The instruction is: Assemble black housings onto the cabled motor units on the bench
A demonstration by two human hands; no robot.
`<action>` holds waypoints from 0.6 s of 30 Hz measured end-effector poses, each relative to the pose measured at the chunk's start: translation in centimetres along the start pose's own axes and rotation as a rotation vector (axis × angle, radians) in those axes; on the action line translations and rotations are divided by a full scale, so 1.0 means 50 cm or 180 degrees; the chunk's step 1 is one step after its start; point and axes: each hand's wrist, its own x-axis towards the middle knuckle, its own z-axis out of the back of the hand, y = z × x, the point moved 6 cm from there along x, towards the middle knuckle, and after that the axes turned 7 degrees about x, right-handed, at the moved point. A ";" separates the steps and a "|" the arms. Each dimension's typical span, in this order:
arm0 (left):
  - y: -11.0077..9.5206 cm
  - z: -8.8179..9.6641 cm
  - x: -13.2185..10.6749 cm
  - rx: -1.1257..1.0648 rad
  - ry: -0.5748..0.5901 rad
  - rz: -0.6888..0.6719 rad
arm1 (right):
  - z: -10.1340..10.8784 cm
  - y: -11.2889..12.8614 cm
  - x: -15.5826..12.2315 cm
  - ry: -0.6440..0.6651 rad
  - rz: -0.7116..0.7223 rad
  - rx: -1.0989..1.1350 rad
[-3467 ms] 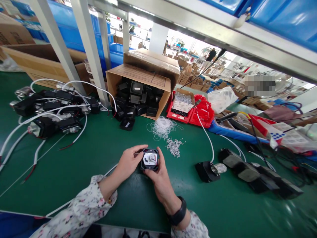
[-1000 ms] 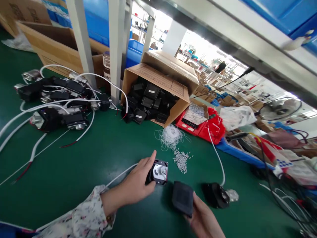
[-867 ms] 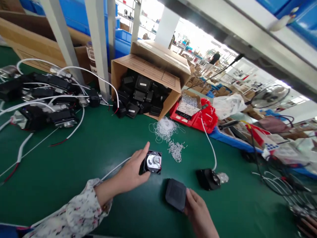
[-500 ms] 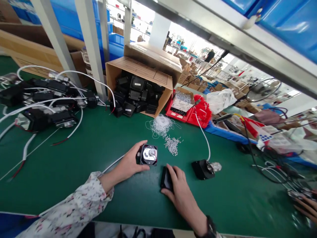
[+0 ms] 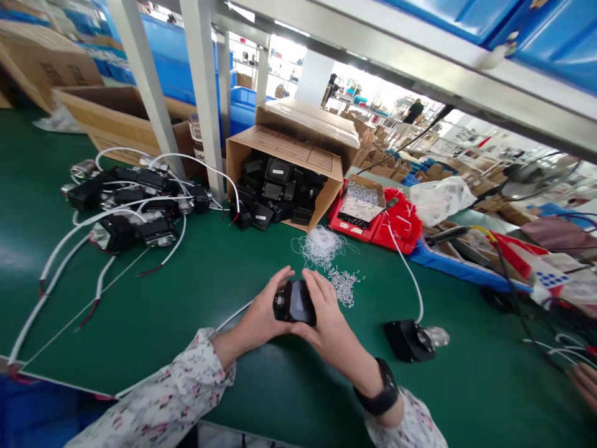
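Note:
Near the middle of the bench, my left hand (image 5: pixel 259 317) grips the black square housing (image 5: pixel 280 300), whose white cable (image 5: pixel 236 314) runs out behind the wrist. My right hand (image 5: pixel 329 320) is closed around a black box-shaped cover (image 5: pixel 301 302), which sits against the housing's open face. The cover now hides the metal plate inside, and I cannot tell whether the two are fully seated. Just beyond my right fingers lies a pile of small silver screws (image 5: pixel 344 286), with a tangle of thin clear rings (image 5: pixel 321 247) behind it.
At right stands another black unit (image 5: pixel 410 341) with a clear end and white cable. Several cabled units (image 5: pixel 135 199) crowd the left. A carton (image 5: pixel 284 146) of black covers, red bins (image 5: pixel 357 231) and a blue tray (image 5: pixel 466 269) line the back. Another person's hand (image 5: pixel 585 379) shows at far right.
My right hand has lifted the black cover and brought it left onto the housing in my left hand. The camera view has shifted, so the bench contents appear farther right.

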 end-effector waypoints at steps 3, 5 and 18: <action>-0.019 0.000 0.001 0.0500 0.0169 -0.0187 | 0.016 -0.054 -0.057 -0.0765 -0.0632 0.0531; -0.028 -0.003 0.001 0.0848 0.0229 -0.0317 | -0.004 -0.091 -0.098 -0.1052 -0.1333 0.1347; -0.061 0.029 0.036 0.0717 0.1008 -0.0026 | -0.093 -0.055 -0.098 -0.1112 -0.1658 0.2640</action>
